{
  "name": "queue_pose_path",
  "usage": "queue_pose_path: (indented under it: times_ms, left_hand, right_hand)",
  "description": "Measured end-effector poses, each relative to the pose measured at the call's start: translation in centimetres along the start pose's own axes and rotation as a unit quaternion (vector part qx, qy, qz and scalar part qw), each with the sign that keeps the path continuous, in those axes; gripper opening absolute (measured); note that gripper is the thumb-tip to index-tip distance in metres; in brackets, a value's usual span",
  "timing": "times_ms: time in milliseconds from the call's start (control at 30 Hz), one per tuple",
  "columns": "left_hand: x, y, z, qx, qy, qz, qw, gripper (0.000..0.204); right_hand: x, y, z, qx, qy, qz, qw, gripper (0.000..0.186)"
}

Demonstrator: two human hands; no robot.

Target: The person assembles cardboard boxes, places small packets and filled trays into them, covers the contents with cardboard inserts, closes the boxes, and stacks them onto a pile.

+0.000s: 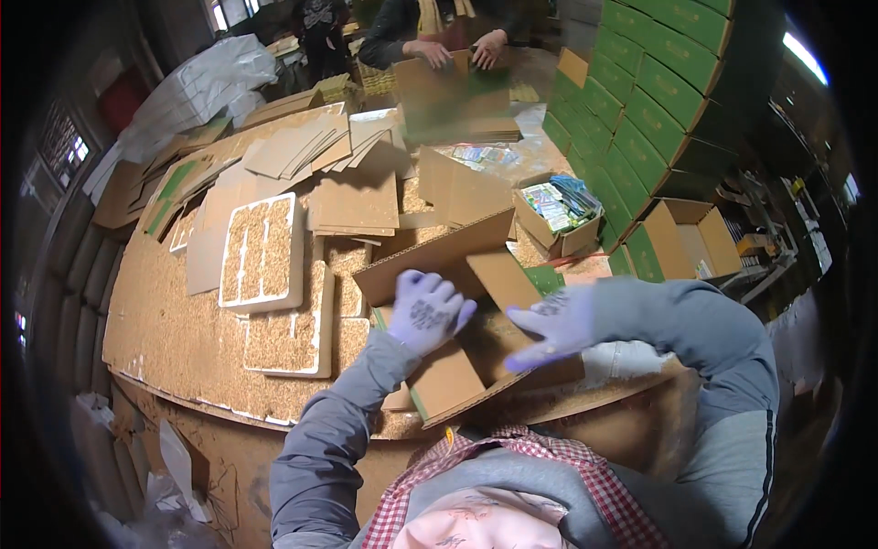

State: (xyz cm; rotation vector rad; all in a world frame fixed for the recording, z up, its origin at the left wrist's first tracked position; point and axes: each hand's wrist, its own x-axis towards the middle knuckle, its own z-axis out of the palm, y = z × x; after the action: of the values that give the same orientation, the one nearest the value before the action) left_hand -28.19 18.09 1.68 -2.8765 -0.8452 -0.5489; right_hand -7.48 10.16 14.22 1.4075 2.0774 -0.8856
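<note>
The open cardboard box [430, 261] was held tilted right in front of the body, over the near part of the grain-covered table [155, 339], probably so the inside could be got at from above. The left hand [425, 311] was planted at its left side, fingers curled in; whether cardboard was really being gripped couldn't be told. The right hand [553, 325] was a bit blurred, fingers spread apart at the right side, seemingly for steadying. White trays [298, 252] of grainy stuff were stacked off left, likely to save space. Flat cardboard sheets [357, 197] were piled behind them, and packets [560, 201] were boxed beyond the right hand.
</note>
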Motion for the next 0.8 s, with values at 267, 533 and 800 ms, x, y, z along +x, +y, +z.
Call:
queue_pose_path:
  times_ms: [267,533,800]
  left_hand:
    - [-1.5,-1.7,-5.6,-0.010,0.078,-0.229,0.970,0.062]
    - [-11.1,8.2,-0.2,-0.336,0.164,-0.299,0.878,0.067]
    - [-6.6,-1.3,-6.1,-0.780,0.236,-0.403,0.417,0.077]
  right_hand:
    - [9.0,4.1,7.8,-0.218,0.344,-0.165,0.899,0.035]
    - [5.8,7.0,12.2,0.694,0.284,-0.039,0.660,0.058]
    - [8.0,15.7,17.0,0.295,0.472,-0.129,0.821,0.050]
